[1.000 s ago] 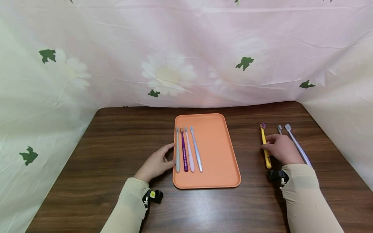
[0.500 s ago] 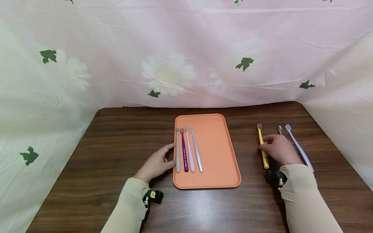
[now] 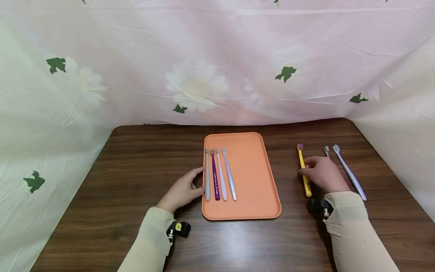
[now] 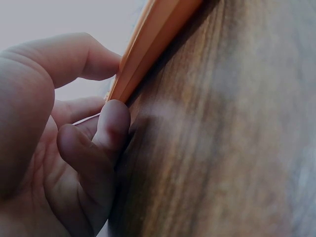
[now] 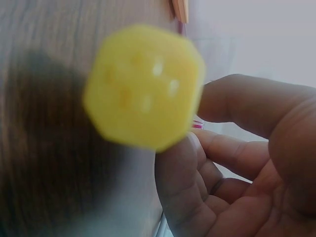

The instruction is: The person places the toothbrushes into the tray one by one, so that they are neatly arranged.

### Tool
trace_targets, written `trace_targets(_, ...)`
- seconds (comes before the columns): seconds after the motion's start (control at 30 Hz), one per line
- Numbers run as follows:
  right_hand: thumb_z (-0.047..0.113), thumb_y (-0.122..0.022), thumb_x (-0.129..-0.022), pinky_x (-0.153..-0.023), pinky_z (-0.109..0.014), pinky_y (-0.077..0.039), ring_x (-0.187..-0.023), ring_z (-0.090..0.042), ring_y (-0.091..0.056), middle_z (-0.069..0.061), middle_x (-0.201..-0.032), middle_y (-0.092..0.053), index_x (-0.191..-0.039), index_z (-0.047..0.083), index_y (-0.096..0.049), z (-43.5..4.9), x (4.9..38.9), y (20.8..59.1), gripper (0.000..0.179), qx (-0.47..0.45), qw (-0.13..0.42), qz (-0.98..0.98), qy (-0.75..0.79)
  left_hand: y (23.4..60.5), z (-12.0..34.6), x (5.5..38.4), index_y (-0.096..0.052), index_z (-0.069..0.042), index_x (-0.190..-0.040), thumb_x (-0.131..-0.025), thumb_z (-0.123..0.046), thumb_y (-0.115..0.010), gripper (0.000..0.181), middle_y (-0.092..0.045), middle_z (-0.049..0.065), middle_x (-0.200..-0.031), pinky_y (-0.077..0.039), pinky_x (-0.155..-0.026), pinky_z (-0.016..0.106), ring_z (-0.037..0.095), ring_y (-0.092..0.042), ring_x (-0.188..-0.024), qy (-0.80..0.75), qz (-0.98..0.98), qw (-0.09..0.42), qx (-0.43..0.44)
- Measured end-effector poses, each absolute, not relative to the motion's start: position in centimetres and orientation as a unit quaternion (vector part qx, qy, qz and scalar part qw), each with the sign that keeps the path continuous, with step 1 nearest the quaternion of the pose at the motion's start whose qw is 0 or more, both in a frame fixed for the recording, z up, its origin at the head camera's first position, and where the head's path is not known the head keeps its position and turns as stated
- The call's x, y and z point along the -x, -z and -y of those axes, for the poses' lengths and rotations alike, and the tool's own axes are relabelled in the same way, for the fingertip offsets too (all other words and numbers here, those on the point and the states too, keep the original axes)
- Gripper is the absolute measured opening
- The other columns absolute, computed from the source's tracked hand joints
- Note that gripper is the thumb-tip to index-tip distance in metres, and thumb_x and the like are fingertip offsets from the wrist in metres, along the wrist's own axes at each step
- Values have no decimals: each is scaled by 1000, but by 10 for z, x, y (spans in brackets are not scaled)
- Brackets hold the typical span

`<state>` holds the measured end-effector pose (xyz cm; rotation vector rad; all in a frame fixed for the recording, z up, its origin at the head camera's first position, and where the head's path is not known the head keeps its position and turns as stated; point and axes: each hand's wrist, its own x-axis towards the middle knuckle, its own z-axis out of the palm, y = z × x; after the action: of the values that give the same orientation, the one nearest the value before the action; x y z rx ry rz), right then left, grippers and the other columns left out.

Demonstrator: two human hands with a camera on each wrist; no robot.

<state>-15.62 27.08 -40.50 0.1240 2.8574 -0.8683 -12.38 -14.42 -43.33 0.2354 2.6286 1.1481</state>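
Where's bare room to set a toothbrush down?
Free: orange tray right of its four toothbrushes; tabletop left of the left hand. Crowded: tray's left side, and around the right hand, with the yellow toothbrush and two more toothbrushes.

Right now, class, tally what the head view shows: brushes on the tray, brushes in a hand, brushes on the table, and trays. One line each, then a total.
Brushes on the tray: 4
Yellow brush in the right hand: 1
Table brushes, one mostly hidden: 2
Trays: 1
Total: 8
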Motion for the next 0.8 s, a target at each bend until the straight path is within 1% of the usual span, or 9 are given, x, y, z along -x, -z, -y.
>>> trace_targets(0.33,16,-65,-85,-52,-29,-46,-64,-19,-55,-15,-83,-60,-116,-12,-54,-268,155,404,43,-47,82,-951,295,434,144,124,-37,-25,-142,-84,-28,-69,67,-55,0,-83,-45,-50,32,14,-54,-56,-394,-907,129,-79)
trace_targets(0.53,17,-63,-86,-52,-30,-44,-65,-20,-54,-14,-84,-59,-116,-11,-54,-265,153,402,43,-44,85,-951,295,434,144,124,-37,-26,-143,-84,-28,-69,67,-56,1,-80,-45,-50,32,15,-54,-56,-394,-906,131,-79)
trace_targets(0.8,17,-64,-86,-53,-29,-45,-66,-20,-54,-15,-87,-60,-117,-11,-54,-260,153,402,43,-45,84,-950,296,432,143,124,-38,-24,-142,-84,-27,-69,66,-56,0,-86,-46,-51,32,14,-54,-57,-399,-904,130,-79)
